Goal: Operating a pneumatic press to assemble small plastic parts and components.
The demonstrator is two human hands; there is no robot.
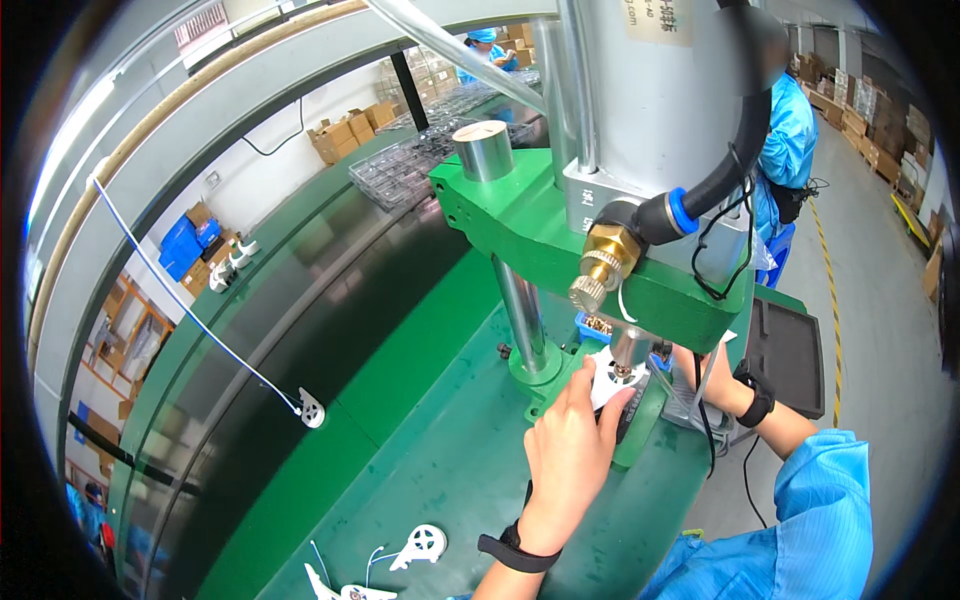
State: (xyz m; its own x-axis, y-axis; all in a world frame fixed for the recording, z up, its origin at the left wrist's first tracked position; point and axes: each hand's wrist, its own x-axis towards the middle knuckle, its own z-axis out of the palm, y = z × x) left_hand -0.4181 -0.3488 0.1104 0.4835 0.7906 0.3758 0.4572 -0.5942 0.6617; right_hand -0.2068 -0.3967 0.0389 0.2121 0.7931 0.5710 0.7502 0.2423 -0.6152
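Note:
My left hand (570, 450) pinches a white plastic piece (603, 385) between thumb and fingers. The piece sits right beneath the metal ram (629, 348) of a green press (590, 235), and a small brass-coloured part shows at the ram's tip. Behind the press head, on its right side, is my right hand (708, 375); its fingers are mostly hidden, so what they hold cannot be made out. A blue bin (583, 328) of small brass-coloured parts stands just beyond the white piece. Black bands circle both wrists.
White wheel-shaped pieces with thin cords (425, 545) lie at the green table's near edge. Another white piece (312, 408) rests on the conveyor at left. A black tray (790, 350) is at right, and a person in blue (787, 140) stands beyond the press.

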